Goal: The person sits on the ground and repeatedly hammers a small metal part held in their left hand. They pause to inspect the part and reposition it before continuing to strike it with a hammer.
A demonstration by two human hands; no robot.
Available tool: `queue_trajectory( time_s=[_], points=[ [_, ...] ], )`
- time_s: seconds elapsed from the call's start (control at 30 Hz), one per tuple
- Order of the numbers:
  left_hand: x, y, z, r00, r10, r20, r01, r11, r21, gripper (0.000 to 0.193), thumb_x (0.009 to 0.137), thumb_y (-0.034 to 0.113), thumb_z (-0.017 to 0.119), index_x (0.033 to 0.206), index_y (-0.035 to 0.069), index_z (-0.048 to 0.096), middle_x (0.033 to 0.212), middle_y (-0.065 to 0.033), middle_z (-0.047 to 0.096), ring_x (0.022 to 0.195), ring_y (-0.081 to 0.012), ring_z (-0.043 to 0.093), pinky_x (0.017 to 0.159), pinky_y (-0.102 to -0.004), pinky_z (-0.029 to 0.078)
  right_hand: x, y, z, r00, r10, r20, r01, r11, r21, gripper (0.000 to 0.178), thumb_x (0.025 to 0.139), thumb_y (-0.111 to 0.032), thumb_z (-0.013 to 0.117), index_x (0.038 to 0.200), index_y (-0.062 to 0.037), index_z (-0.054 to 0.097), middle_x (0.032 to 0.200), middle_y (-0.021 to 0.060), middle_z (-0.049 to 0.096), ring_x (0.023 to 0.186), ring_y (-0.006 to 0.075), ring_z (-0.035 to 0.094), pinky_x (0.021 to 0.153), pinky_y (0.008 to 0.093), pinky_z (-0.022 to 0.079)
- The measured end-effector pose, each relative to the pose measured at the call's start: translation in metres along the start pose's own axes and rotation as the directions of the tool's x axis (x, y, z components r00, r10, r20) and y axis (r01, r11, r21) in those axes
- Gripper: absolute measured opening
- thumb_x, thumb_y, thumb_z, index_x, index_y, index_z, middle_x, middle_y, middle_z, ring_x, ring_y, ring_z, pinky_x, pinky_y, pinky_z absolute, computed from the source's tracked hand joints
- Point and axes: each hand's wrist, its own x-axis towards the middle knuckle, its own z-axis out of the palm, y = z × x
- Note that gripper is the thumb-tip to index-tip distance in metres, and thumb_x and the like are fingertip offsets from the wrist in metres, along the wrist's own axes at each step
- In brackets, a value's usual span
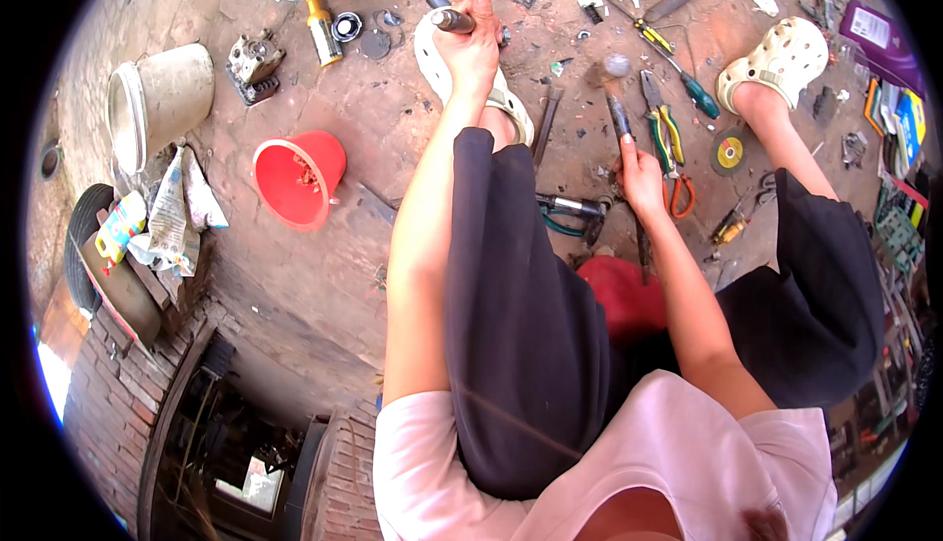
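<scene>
A metal cylinder (453, 20) is gripped in the left hand (471, 52); to that hand's right, a blur-headed hammer (618, 116) is held by the right hand (640, 179). Any blow would best be landed squarely, the left hand kept clear.

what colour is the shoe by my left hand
The shoe is cream; it shows best in the head view.
</scene>
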Motion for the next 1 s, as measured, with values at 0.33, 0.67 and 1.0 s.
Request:
queue_trajectory(
  time_s=[0.33, 0.67, 1.0],
  points=[
    [-0.004, -0.008, -0.003, 0.996, -0.047, -0.079, 0.06, 0.984, 0.168, 0.041, 0.093, 0.024, 0.056, 0.059, 0.004, 0.047, 0.052, 0.0021, 0.044, 0.05, -0.0071, 0.04, 0.046, -0.0261, 0.033, -0.068, -0.129, -0.036, 0.989, -0.135, 0.065, 0.119, 0.971, 0.208, 0.056, 0.095, -0.052, 0.037, 0.065, -0.0055, 0.046, 0.047, -0.002, 0.039, 0.037, 0.0072, 0.035, 0.035, 0.0234, 0.025],
    [-0.008, 0.002, 0.003, 0.978, -0.021, 0.207, -0.028, 0.973, 0.23, 0.015, 0.086, 0.011, 0.063, 0.076, 0.001, 0.059, 0.066, -0.0041, 0.057, 0.062, -0.0117, 0.052, 0.06, -0.027, 0.044, -0.123, -0.191, -0.032, 0.781, -0.619, -0.079, 0.62, 0.756, 0.208, 0.048, 0.093, -0.05, 0.045, 0.075, -0.0057, 0.048, 0.056, -0.0014, 0.04, 0.045, 0.009, 0.036, 0.042, 0.0215, 0.028],
    [-0.018, -0.008, -0.015, 0.973, -0.217, -0.083, 0.225, 0.969, 0.1, 0.034, 0.087, 0.028, 0.065, 0.066, 0.004, 0.053, 0.058, 0.005, 0.042, 0.057, -0.0059, 0.036, 0.05, -0.0243, 0.033, -0.111, -0.182, -0.044, 0.9, -0.433, 0.055, 0.424, 0.897, 0.123, 0.047, 0.095, -0.043, 0.047, 0.068, -0.0051, 0.048, 0.054, -0.0031, 0.043, 0.046, 0.0053, 0.036, 0.043, 0.0218, 0.027]
  ],
)
